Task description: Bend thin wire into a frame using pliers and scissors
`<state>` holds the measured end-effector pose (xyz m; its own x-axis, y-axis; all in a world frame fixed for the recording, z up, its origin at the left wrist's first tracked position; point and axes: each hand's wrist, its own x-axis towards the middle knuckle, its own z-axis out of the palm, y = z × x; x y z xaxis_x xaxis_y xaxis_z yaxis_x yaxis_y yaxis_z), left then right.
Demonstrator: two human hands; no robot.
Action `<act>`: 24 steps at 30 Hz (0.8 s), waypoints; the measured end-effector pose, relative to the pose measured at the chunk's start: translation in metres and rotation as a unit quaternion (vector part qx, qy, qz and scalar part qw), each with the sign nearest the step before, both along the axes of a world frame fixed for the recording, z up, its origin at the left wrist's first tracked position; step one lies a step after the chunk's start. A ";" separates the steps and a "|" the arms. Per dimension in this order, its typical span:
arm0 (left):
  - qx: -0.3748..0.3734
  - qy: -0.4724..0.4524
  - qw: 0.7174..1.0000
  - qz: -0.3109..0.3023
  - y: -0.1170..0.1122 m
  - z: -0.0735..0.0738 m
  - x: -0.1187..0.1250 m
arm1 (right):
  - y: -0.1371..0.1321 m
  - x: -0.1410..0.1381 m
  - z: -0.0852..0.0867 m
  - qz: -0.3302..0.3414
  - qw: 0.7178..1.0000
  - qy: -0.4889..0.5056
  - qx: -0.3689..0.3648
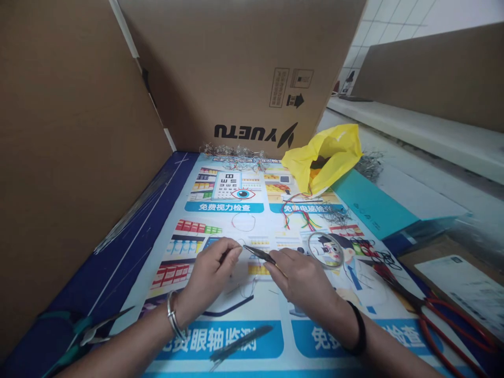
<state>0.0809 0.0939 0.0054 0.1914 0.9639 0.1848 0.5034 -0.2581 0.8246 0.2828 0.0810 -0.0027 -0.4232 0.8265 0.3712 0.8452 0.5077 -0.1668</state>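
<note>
My right hand (301,275) grips dark tweezers (258,253) whose tips point left toward my left hand (210,270). My left hand pinches something thin at its fingertips, right by the tweezer tips; a fine wire loop (241,286) lies on the printed poster (236,210) beneath both hands. A silver bracelet is on my left wrist, a black band on my right wrist.
A tape roll (326,250) lies right of my hands, red-handled scissors (429,310) further right, coloured wires (299,210) and a yellow bag (326,155) behind. A second pair of tweezers (240,344) lies near me, green-handled pliers (84,331) at left. Cardboard walls stand at left and back.
</note>
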 end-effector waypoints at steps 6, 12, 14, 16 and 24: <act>-0.102 -0.049 0.993 -0.025 0.007 -0.002 0.000 | 0.001 0.002 -0.005 0.006 0.999 0.027 -0.024; -0.166 -0.096 0.981 -0.027 0.008 -0.003 0.000 | 0.004 0.005 -0.001 0.018 0.993 0.053 -0.106; -0.146 -0.089 0.985 -0.021 0.008 -0.002 0.000 | 0.006 0.007 0.003 0.012 0.989 0.061 -0.136; -0.119 -0.077 0.990 -0.015 0.007 -0.001 0.000 | 0.008 0.010 0.006 0.003 0.987 0.062 -0.147; 0.039 0.037 0.998 0.016 0.005 -0.003 -0.001 | 0.004 0.012 0.002 0.008 0.994 0.037 -0.099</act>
<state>0.0801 0.0991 0.0022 0.1772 0.9527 0.2468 0.5707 -0.3038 0.7629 0.2943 0.0849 -0.0008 -0.4137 0.8804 0.2317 0.8194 0.4710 -0.3266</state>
